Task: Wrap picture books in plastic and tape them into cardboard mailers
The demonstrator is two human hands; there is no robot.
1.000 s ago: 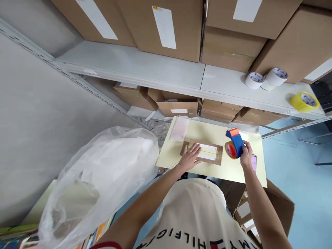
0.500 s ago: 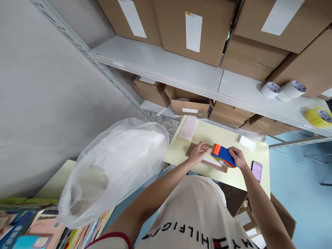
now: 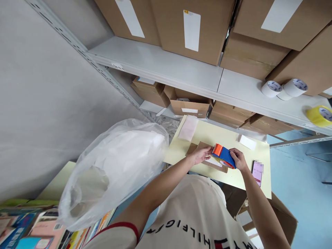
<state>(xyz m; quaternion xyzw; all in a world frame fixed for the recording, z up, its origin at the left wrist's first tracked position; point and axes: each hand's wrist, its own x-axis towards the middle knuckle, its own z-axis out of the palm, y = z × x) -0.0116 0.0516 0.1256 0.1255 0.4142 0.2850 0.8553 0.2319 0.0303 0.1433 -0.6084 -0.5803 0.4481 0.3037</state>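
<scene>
A blue and orange tape dispenser (image 3: 223, 156) with a roll of tape in it is gripped at its rear end by my right hand (image 3: 238, 159). At the dispenser's orange front, my left hand (image 3: 201, 155) has its fingers bent together; whatever they pinch is too small to make out. Beneath both hands lies a flat brown cardboard box (image 3: 220, 167) with a white label (image 3: 213, 161), partly covered by the dispenser and my left hand. All of this is over a pale yellow table (image 3: 236, 178).
On the table are a phone (image 3: 257, 173), a white box (image 3: 247, 142) and a pinkish sheet (image 3: 188, 128). A large clear plastic bag (image 3: 124, 155) stands left. Shelves (image 3: 160, 65) ahead hold cartons (image 3: 178, 31), white tape rolls (image 3: 271, 89) and a yellow roll (image 3: 319, 116). Books (image 3: 44, 226) lie lower left.
My left hand has turned and its fingertips now sit closer to the dispenser's front. A brown flap of the box shows higher above my left hand. The right hand keeps its hold.
</scene>
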